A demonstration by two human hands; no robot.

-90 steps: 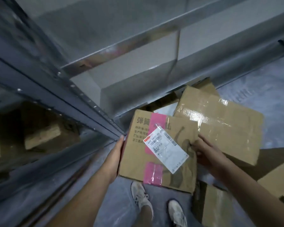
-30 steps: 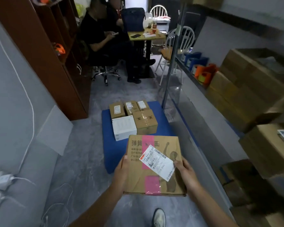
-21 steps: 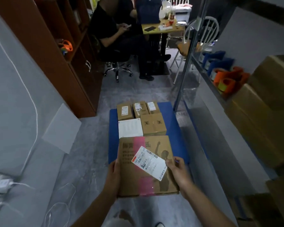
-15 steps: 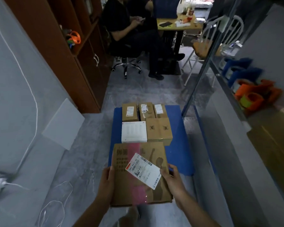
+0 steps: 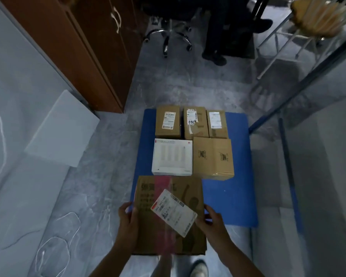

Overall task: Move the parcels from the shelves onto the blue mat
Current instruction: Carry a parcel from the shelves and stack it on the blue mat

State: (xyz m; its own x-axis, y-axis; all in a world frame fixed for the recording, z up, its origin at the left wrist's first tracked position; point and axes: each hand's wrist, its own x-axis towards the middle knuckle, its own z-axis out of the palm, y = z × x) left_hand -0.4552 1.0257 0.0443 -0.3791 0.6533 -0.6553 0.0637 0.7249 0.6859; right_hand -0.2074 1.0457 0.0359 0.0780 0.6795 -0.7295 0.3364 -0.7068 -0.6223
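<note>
Both hands hold one big box (image 5: pixel 169 236) flat between them. The left hand (image 5: pixel 128 218) grips its left edge, with the thumb on top and the fingers curled round the side. The right hand (image 5: pixel 213 220) grips the right edge the same way, with its thumb next to a white label (image 5: pixel 173 212) that sits crooked on the lid. A strip of pink tape (image 5: pixel 164 188) runs down the lid between the hands.

The far end of the big box is over the near left corner of the blue mat (image 5: pixel 228 200). The near end sticks out over the grey floor (image 5: pixel 100 196). I cannot tell if it touches the mat.

Just past the hands, a white box (image 5: pixel 172 159) and a brown box (image 5: pixel 213 157) lie side by side on the mat. Past those, three small boxes (image 5: pixel 195 122) stand in a row.

Far off to the left of the left hand are a brown cabinet (image 5: pixel 92 47) and a white board (image 5: pixel 62 128). A thin white cable (image 5: pixel 54 246) curls on the floor near the left arm. A shoe (image 5: pixel 199 267) shows below the big box.
</note>
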